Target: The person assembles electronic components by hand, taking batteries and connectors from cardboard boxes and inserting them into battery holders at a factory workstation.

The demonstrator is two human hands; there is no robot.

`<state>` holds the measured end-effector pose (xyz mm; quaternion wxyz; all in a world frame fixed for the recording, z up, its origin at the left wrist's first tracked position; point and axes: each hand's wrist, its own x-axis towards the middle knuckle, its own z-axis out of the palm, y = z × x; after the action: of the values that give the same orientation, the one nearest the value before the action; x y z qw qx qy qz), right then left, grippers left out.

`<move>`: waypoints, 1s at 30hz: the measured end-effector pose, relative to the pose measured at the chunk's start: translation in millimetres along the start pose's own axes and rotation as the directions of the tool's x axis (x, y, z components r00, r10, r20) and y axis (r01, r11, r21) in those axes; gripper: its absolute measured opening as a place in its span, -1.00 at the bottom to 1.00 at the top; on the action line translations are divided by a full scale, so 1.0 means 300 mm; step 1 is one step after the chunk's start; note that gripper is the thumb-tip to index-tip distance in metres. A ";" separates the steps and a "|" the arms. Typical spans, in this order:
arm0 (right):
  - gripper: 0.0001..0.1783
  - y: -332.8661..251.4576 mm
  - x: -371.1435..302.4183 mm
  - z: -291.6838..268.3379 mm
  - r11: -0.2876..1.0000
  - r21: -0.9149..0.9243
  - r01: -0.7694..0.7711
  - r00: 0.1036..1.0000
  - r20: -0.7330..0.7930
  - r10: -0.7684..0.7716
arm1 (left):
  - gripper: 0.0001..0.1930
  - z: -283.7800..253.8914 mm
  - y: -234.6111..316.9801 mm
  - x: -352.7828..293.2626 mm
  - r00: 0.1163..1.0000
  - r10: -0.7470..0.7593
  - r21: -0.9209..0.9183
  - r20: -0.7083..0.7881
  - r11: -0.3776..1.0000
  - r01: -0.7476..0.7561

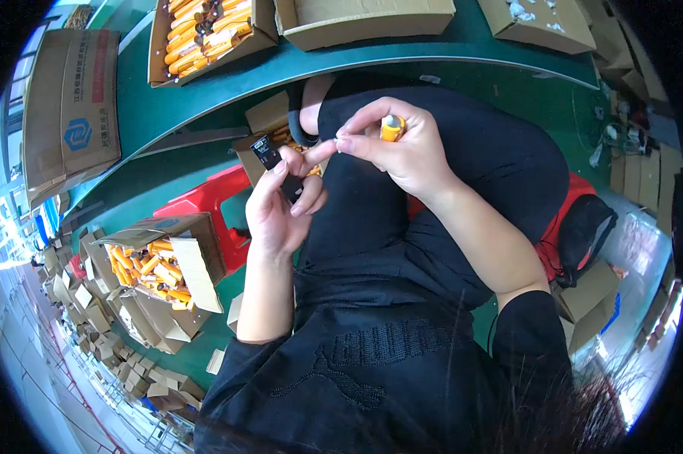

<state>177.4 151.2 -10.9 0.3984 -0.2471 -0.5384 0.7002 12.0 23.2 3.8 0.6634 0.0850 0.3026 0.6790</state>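
Observation:
My left hand (275, 208) is closed around a small flat black piece (266, 152) with pale print, pinched near the thumb. More black shows between its lower fingers; whether it is the same piece I cannot tell. The left index finger stretches toward my right hand (413, 155), and the fingertips meet above my lap. An orange handle (392, 129) with a whitish end sticks out of the right hand's curled fingers. Its thumb and index finger pinch together at the left index fingertip; anything between them is too small to make out.
On the green table (372, 59) stand a carton of orange handles (205, 38), a shallow cardboard tray (364, 23) and a cardboard piece with white scraps (537, 23). A box of orange parts (149, 272) is beside a red stool (224, 197) at left. A large carton (73, 106) stands far left.

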 end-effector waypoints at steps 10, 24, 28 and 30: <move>-0.84 -0.118 0.042 -0.081 0.993 0.111 -0.050 0.977 -0.203 0.072 | -0.90 -0.015 -0.004 0.032 0.999 0.012 -0.189 0.035 0.982 -0.005; -0.86 -0.557 0.284 -0.353 0.581 -0.814 -0.014 0.577 -0.481 -0.660 | -0.84 0.003 -0.037 -0.009 0.985 0.057 0.017 -0.162 0.998 -0.055; -0.85 -0.517 0.324 -0.467 0.493 -0.867 -0.072 0.674 -0.407 -0.617 | -0.90 -0.013 -0.040 -0.040 0.974 0.116 0.113 -0.193 0.989 -0.096; -0.84 -0.469 0.350 -0.503 0.510 -0.857 -0.072 0.708 -0.404 -0.579 | -0.92 -0.037 -0.037 -0.059 0.955 0.175 0.214 -0.239 0.969 -0.124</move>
<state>276.6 336.3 86.7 0.4999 -0.5412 -0.6580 0.1559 17.5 2.4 -5.8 0.5538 0.0842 0.4439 0.6994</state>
